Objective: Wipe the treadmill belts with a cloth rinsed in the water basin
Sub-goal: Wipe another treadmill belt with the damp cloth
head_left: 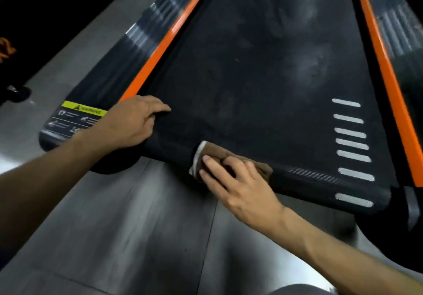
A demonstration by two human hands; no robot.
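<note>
The black treadmill belt (263, 77) fills the middle of the view, with pale dusty smudges further up and white stripes near its right rear corner. A brown cloth with a white edge (201, 157) lies folded over the belt's rear edge. My right hand (238, 184) presses on the cloth with its fingers spread flat. My left hand (135, 123) rests on the belt's rear left corner, fingers laid on the surface beside the orange side strip. The water basin is out of view.
Orange strips (160, 49) and black ribbed side rails (137, 40) run along both sides of the belt. A yellow warning label (82, 109) sits on the left rear end cap. Grey tiled floor (137, 226) lies behind the treadmill. A dark shoe shows at the far left.
</note>
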